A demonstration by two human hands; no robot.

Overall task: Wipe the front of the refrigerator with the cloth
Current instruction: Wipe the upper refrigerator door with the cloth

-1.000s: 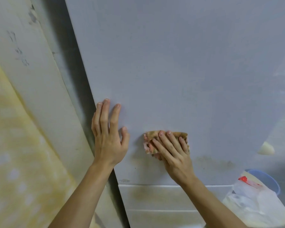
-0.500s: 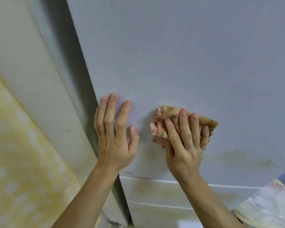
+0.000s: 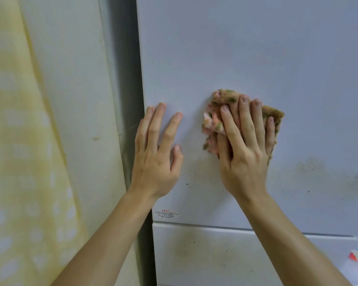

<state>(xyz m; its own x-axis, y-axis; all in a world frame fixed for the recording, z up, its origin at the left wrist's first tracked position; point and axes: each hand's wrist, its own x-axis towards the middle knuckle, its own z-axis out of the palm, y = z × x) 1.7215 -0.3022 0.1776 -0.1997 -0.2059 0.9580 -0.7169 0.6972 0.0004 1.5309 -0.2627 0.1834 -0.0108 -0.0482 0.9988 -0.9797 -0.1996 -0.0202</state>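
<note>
Hands on refrigerator (image 3: 256, 48): left hand (image 3: 155, 162) flat, bracing; right hand (image 3: 244, 157), fingers straight, presses cloth (image 3: 213, 118). Firm overlapping strokes should cover grime (image 3: 310, 168) below.

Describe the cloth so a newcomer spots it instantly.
Find the pale grey-white refrigerator door filling the view. Pressed on it under the right hand is a crumpled pink, tan and green terry cloth. The left hand beside it lies on bare door.
</note>
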